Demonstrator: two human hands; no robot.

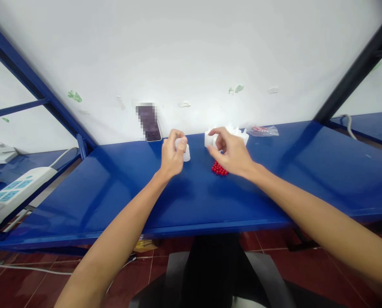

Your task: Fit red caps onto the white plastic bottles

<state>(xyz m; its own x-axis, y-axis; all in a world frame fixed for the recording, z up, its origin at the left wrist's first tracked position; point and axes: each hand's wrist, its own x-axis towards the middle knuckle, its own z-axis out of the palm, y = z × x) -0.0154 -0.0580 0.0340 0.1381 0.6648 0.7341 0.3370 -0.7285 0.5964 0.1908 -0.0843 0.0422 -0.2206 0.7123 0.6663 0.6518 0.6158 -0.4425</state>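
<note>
My left hand (171, 155) is closed around a small white plastic piece (183, 149) and holds it just above the blue table (120, 188). My right hand (232, 150) hovers over a heap of small red beads (219, 169), its thumb and fingers pinched together; whether a bead is between them I cannot tell. Just behind that hand lie several more white plastic pieces (210, 137) near the wall.
A phone (150, 123) leans against the white wall. A clear plastic bag (262, 130) lies at the back right. A white power strip (14, 191) sits on the left bench. Blue and black frame struts slope up at both sides. A chair is below the table edge.
</note>
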